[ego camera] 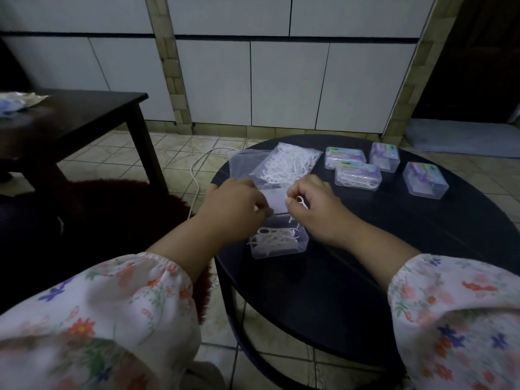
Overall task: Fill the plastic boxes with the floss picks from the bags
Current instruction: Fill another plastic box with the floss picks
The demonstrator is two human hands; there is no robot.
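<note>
right hand (pixel 311 209) pinches floss pick (pixel 301 201) | left hand (pixel 235 208) at open box (pixel 278 240) | bag (pixel 284 164) behind

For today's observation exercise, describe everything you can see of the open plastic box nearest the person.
The open plastic box is small, rectangular and clear, with rounded corners. It stands upright on the dark round table, near its left edge, just in front of the bag of floss picks. A loose tangle of white floss picks lies inside, partly filling it. Its lid seems raised behind, between the hands, though that is unclear. The left hand overlaps its far left corner; contact cannot be confirmed.
</note>
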